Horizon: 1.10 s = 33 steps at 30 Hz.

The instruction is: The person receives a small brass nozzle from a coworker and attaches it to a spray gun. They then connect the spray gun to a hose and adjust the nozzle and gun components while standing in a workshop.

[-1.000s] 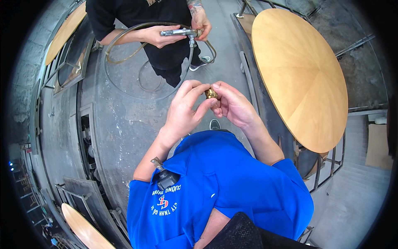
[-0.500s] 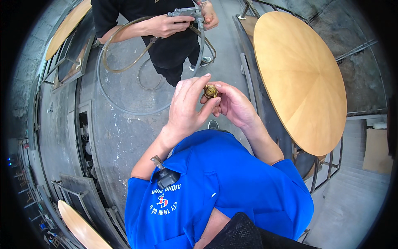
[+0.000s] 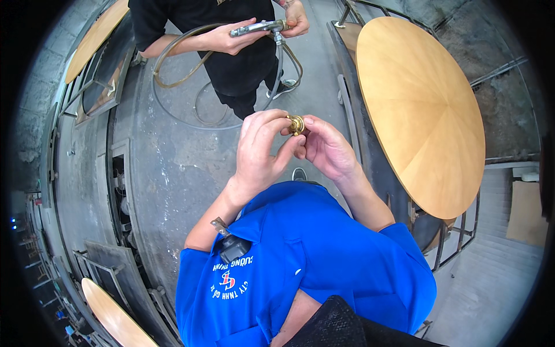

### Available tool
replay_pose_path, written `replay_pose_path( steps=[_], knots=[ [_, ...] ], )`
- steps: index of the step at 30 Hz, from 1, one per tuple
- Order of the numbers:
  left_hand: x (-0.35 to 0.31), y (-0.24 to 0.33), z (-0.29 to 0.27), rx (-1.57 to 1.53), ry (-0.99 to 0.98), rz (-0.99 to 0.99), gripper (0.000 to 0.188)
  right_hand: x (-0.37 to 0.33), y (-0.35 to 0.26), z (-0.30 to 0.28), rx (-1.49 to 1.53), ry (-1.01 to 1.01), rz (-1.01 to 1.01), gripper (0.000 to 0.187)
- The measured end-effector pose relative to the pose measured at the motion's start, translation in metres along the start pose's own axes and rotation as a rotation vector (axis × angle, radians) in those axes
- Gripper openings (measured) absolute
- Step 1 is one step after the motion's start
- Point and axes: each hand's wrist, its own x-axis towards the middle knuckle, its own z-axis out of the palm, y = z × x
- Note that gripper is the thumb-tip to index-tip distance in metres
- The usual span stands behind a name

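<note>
A small round brass fitting point(image 3: 296, 125), perhaps a nozzle part, is held up between my two hands. My left hand point(image 3: 260, 144) has its fingertips and thumb closed on the fitting's left side. From the other side, my right hand point(image 3: 330, 147) pinches it between thumb and fingers, some of them hidden behind it. Across from me, a person in black holds a metal spray gun point(image 3: 260, 28) in both hands. Hoses point(image 3: 167, 85) hang from the gun in loops.
On the right, a large round wooden tabletop point(image 3: 425, 115) lies on a metal frame. More wooden panels stand at the left, one far point(image 3: 95, 40) and one near point(image 3: 113, 315). A brown board point(image 3: 527, 213) is at the far right. Grey floor point(image 3: 173, 168) spreads between the racks.
The brass fitting has turned in my fingers, from face-on to more side-on. The other person has tilted the spray gun, and its grey hose loop has risen and narrowed.
</note>
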Motion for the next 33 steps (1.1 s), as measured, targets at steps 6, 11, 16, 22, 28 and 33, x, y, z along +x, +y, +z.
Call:
replay_pose_path(
  steps=[6, 11, 16, 22, 28, 33],
  knots=[
    [-0.002, -0.005, 0.002, 0.035, -0.012, -0.014, 0.035, 0.002, 0.005, -0.002, 0.036, 0.005, -0.044, 0.024],
    [-0.005, -0.008, 0.005, 0.032, 0.003, -0.013, 0.033, 0.003, 0.009, -0.003, 0.068, 0.007, -0.042, 0.022],
    [-0.007, -0.01, 0.006, 0.007, -0.008, -0.05, 0.031, 0.004, 0.01, -0.006, 0.062, 0.019, -0.027, 0.022],
    [-0.011, -0.012, 0.006, 0.016, -0.033, -0.081, 0.03, 0.005, 0.014, -0.01, 0.076, 0.024, 0.023, 0.02],
    [-0.023, -0.016, 0.006, 0.003, -0.057, -0.129, 0.027, 0.008, 0.022, -0.017, 0.071, 0.063, 0.078, 0.02],
    [-0.05, -0.022, 0.002, -0.037, -0.009, -0.241, 0.025, 0.012, 0.033, -0.02, 0.04, 0.091, 0.137, 0.023]
  ],
)
